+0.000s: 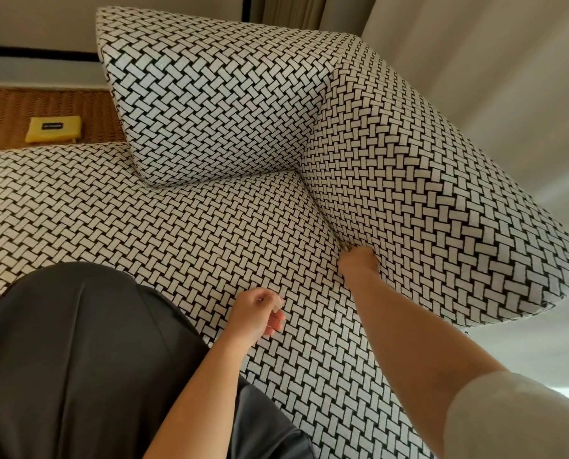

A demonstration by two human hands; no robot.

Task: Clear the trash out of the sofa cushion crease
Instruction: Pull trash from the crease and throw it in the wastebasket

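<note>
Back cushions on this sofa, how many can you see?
2. The far back cushion sits top centre; the right back cushion runs along the right side, with the right hand in the crease at its base. Others may lie out of frame.

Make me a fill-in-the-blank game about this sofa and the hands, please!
The hand pushed into the crease is the person's ____ one.
The small pouch beside the sofa is coloured ____.
The sofa's woven pattern is black and ____.
Missing words: right; yellow; white.
</note>
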